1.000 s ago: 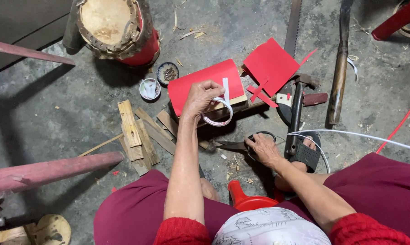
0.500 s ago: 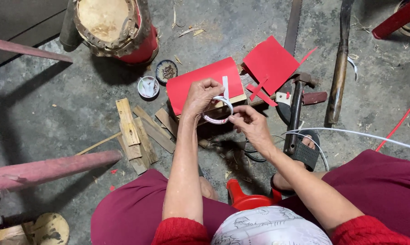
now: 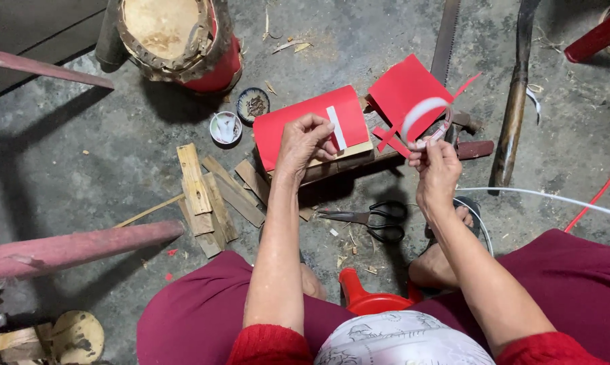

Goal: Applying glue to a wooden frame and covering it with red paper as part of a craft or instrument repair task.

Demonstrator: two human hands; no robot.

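While you sit over the concrete floor (image 3: 82, 155), your left hand (image 3: 305, 138) is pinched shut on a short white strip (image 3: 335, 127), which stands nearly upright against the curved red sheet (image 3: 305, 122) at the centre of the frame. Your right hand (image 3: 437, 165), a little right of centre, is clenched on one end of a curved white band (image 3: 423, 108) that arcs up in front of a flat red paper square (image 3: 403, 88); the band is blurred, so its far end is hard to make out. Both hands are well apart from each other. Black scissors (image 3: 376, 217) lie on the floor between your forearms, touched by neither hand. Left of the curved sheet, flat wood pieces (image 3: 207, 196) lie in a loose pile, and two small round dishes (image 3: 225, 127) sit just above them. A red drum-shaped stump (image 3: 180, 37) stands at the upper left, and a long wooden handle (image 3: 514, 101) runs down the upper right
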